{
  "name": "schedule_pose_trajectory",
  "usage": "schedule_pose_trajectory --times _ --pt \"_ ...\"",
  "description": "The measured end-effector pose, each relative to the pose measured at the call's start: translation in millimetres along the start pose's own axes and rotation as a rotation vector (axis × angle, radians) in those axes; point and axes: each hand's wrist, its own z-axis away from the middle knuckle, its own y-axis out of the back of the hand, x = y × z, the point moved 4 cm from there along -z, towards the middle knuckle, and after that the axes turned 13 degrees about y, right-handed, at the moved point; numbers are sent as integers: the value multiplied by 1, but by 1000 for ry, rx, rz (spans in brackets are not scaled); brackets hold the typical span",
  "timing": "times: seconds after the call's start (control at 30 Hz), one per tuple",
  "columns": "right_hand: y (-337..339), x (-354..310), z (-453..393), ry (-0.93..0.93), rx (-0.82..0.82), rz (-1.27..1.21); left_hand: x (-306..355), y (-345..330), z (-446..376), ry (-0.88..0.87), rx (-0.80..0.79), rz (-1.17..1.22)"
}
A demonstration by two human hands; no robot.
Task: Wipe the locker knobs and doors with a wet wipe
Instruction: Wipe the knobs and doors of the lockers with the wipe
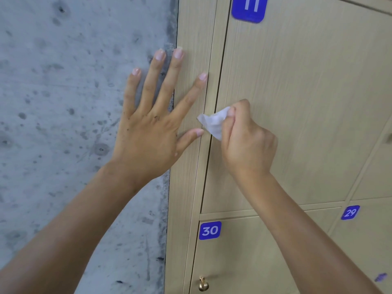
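Observation:
A white wet wipe (213, 122) is bunched in my right hand (246, 141), which is closed around it. The wipe presses on the left edge of a pale wooden locker door (297, 92) with a blue number plate (248, 8) at its top. My left hand (152, 124) lies flat with fingers spread, half on the locker's side frame (191, 60) and half on the concrete wall. No knob shows on this door; my right hand may be covering one. Below it, door 30 (233, 262) carries a brass knob (203, 284) near its left edge.
A grey speckled concrete wall (74, 102) fills the left half. To the right lie more locker doors, one marked 29 (350, 212). A small knob (389, 137) shows at the right edge.

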Motion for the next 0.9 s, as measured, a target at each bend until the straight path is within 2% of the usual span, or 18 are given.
schedule_pose_trajectory --times 0.1,0.17,0.3,0.47,0.7,0.9 --pt "-2 1 6 129 -35 58 0 1 0 9 7 15" --pt "-1 2 4 142 -23 88 0 0 0 9 9 18" --pt "1 3 -1 49 11 -5 0 -1 0 8 7 10" --pt "3 13 -4 -71 -30 -177 -1 -2 0 7 4 10" --pt "4 31 4 -128 -77 -193 -1 -2 0 3 9 -2" --pt "9 42 11 -262 -86 -294 -1 -1 0 5 19 -10"
